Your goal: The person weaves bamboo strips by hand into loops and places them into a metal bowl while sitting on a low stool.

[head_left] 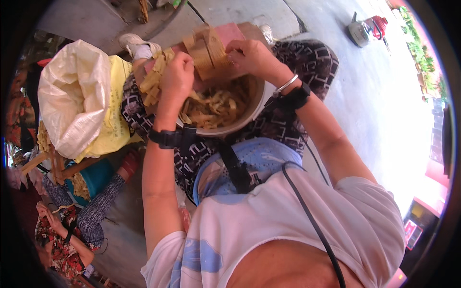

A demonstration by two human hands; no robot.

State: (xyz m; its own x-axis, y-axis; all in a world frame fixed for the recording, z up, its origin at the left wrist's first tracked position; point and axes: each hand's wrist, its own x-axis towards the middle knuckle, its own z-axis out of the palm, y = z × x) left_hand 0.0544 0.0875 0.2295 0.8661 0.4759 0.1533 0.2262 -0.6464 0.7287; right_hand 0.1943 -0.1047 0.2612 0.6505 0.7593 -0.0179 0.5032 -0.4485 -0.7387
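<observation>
My right hand [257, 60] pinches the right edge of a yellow-brown paper sheet [211, 50] with thumb and fingertips. That sheet lies over a board with a pink surface [231, 31] across my knees. My left hand [177, 79] is closed at the sheet's left side, fingertips pressed together; what is in them is hidden. Beside it, a pile of yellow-brown folded strips [152, 81] rests on the board's left end. Below both hands, a round basin [261, 98] in my lap holds many curled strips [216, 109] of the same colour.
At my left stands a white woven sack [72, 96] with a yellow side, its mouth gaping. Behind it another person [72, 240] sits by a teal bucket [96, 180] of strips. A metal kettle [360, 33] is on the floor at far right.
</observation>
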